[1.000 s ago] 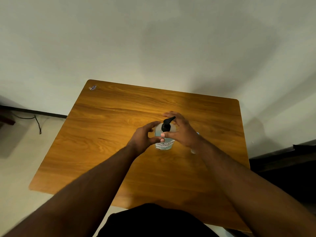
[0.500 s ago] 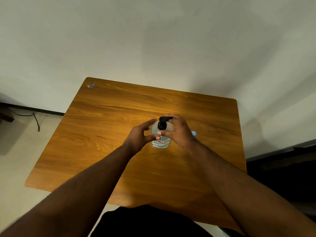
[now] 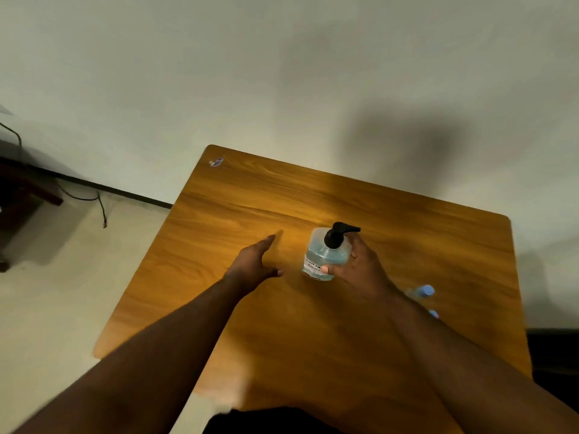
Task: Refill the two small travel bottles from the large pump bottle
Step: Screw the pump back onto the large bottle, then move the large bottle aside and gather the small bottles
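Note:
The large pump bottle (image 3: 326, 252), clear with pale blue liquid, a white label and a black pump head, stands upright near the middle of the wooden table (image 3: 313, 324). My right hand (image 3: 360, 267) wraps around its right side, thumb across the label. My left hand (image 3: 255, 261) hovers flat and open to the left of the bottle, apart from it. Two small travel bottles with light blue caps, one (image 3: 423, 291) and another (image 3: 433, 314), lie behind my right forearm, which hides most of them.
A small sticker (image 3: 216, 162) sits at the table's far left corner. The table's back edge meets a pale wall. On the floor to the left are a dark piece of furniture (image 3: 18, 195) and a trailing cable (image 3: 100, 211).
My left hand has let go of the pump bottle and moved off to the left with its fingers spread. The right hand keeps its hold. The view has shifted, so the table sits further right.

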Tool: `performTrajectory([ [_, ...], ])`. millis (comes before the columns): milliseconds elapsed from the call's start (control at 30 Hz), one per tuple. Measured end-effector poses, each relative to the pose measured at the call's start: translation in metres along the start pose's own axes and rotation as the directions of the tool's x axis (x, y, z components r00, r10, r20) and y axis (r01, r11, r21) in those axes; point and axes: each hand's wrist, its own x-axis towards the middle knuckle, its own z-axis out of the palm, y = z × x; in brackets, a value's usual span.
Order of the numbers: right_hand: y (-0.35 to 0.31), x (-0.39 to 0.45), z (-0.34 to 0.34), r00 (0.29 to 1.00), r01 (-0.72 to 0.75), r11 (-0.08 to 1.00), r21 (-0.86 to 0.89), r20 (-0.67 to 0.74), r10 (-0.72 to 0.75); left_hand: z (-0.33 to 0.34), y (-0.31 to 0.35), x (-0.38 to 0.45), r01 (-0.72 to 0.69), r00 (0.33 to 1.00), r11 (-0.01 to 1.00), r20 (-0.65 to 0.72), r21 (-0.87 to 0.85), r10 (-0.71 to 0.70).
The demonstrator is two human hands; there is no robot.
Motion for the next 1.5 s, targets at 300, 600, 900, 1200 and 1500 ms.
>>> performTrajectory([
  [300, -0.083, 0.146, 0.093, 0.993, 0.097, 0.992, -0.077, 0.074, -0.092, -0.114, -0.067, 0.106, 0.154, 0.988, 0.930, -0.071, 0.335, -0.138],
  [600, -0.123, 0.233, 0.135, 0.978, 0.198, 0.975, -0.104, 0.088, -0.189, -0.143, -0.086, 0.163, 0.190, 0.982, 0.937, -0.063, 0.293, -0.179],
  [900, -0.155, 0.303, 0.162, 0.966, 0.227, 0.969, -0.099, 0.153, -0.211, -0.158, -0.075, 0.194, 0.204, 0.974, 0.853, -0.016, 0.481, -0.224],
  [1200, -0.151, 0.282, 0.144, 0.959, 0.179, 0.970, -0.166, 0.251, -0.134, -0.132, -0.068, 0.173, 0.172, 0.983, 0.861, -0.029, 0.479, -0.180],
  [1500, -0.059, 0.153, -0.004, 0.974, 0.007, 0.859, -0.512, 0.199, 0.111, -0.008, 0.032, 0.108, -0.038, 0.969, 0.909, 0.237, 0.416, -0.068],
])
